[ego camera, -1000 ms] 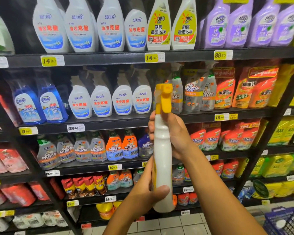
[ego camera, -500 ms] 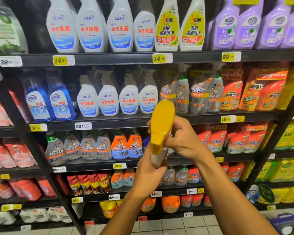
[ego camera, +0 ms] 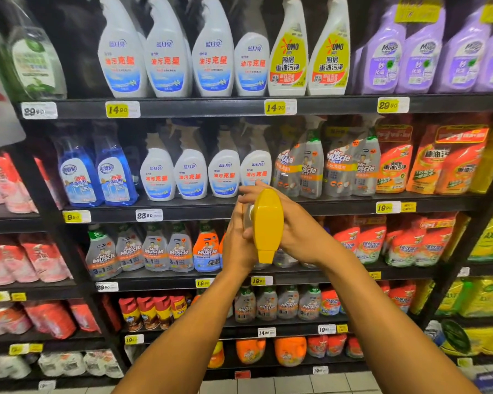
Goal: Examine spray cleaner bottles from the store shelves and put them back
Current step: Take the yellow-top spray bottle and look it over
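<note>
Both hands out in front of the shelving, at the level of the second and third rows. The spray bottle (ego camera: 267, 223) has gone from upright a second ago, white body in full view and yellow trigger on top, to tipped head-first toward the viewer; now only the yellow spray head shows, nozzle end pointing down, the white body hidden behind it and between the palms. Left hand (ego camera: 238, 240) grips the bottle from the left, fingers curled round the body behind the head. Right hand (ego camera: 293, 223) wraps it from the right, fingers reaching over the top toward the shelf. Bottle is held in the air, well clear of every shelf (ego camera: 182, 108), not resting on anything. The matching yellow-label OMO bottles (ego camera: 308, 52) stand on the top row, up and to the right. Judgement: examination is under way, the bottle being turned for another face; putting it back is not yet begun.
</note>
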A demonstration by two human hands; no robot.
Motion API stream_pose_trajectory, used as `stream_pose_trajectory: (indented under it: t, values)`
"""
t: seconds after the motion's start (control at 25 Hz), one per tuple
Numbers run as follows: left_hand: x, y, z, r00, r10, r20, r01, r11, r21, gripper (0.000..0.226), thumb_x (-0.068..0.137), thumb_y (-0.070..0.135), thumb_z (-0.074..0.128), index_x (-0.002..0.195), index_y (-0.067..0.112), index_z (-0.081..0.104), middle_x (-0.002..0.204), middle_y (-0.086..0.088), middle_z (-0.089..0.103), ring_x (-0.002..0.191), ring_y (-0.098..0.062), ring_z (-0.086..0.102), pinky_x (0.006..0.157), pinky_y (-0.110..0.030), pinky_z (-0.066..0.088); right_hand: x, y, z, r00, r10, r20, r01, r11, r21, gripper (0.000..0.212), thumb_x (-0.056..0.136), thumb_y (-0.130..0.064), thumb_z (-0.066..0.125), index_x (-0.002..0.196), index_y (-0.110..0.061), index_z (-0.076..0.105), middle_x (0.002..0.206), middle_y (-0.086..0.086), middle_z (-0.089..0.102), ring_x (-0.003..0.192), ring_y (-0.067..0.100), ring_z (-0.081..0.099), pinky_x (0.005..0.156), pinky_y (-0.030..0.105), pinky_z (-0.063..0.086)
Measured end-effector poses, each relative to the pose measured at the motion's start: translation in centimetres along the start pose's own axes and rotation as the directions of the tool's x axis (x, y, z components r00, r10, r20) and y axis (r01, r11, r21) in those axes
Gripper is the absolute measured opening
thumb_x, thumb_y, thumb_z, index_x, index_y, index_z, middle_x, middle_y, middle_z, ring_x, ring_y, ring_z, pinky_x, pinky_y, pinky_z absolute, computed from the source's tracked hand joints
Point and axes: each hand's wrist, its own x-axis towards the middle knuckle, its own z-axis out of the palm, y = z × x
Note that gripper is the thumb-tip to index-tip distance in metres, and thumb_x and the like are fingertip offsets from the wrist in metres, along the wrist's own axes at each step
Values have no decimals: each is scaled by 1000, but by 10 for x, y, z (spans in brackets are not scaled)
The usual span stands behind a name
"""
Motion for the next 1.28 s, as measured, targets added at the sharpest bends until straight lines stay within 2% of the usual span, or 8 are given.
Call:
stream_pose_trajectory:
  t: [0.12,0.28,0.4,0.6,0.8,0.92,1.12,1.28]
  values:
    - [1,0,-4,999,33,33,-34,999,34,78,65,56,41,108,-8,55,95,-25,64,88,-45,60,61,-46,51,3,2,-1,1000,13,-12,-13,1000,25,51,86,-3,74,133,-14,59,143,-1,54,138,16,45,113,47,39]
    - [-11,12,-19,981,99,165,-83,992,-97,41,68,42,58,108,39,57,90,8,66,86,-26,66,62,-40,54,13,3,-6,968,184,-170,-164,979,125,28,86,-14,73,114,-17,69,109,-4,72,108,16,66,95,47,53]
    - [-30,13,-35,960,162,227,-147,986,-81,46,75,44,64,118,54,50,101,18,68,90,-7,65,73,-38,57,24,7,-17,924,247,-293,-191,959,209,15,87,-27,70,99,-19,71,91,-8,75,88,4,68,81,27,57]
    - [-56,43,-47,965,123,233,-144,986,79,43,71,62,62,105,36,59,89,9,68,79,-11,65,68,-41,56,41,13,-28,903,380,-200,-309,899,312,29,98,-47,54,105,-21,66,106,0,74,100,12,69,87,31,54]
    - [-54,75,-72,881,59,469,120,932,-342,46,73,50,69,116,41,54,107,10,72,96,-11,71,81,-37,59,31,31,-34,810,587,1,-395,544,740,34,103,-24,41,131,-11,57,111,14,69,97,25,67,89,44,54]
    - [-50,95,-84,848,14,531,274,844,-461,42,80,39,70,119,34,56,108,4,74,96,-20,73,74,-31,59,18,34,-34,816,578,-8,-367,528,766,25,101,-18,49,122,-16,62,98,10,75,82,22,73,70,35,60]
    - [-34,130,-97,719,-134,683,564,687,-459,42,74,36,66,112,16,62,96,-10,77,79,-23,75,67,-37,61,20,31,-34,729,679,-90,-413,540,733,33,98,-26,59,126,-9,58,97,15,74,79,26,72,75,43,59]
    - [-14,149,-103,645,-184,742,629,679,-378,29,89,36,57,105,14,64,87,-10,76,71,-22,74,54,-40,61,30,22,-36,650,760,-6,-429,374,823,31,99,-24,56,122,-4,61,91,17,73,73,27,71,65,38,58]
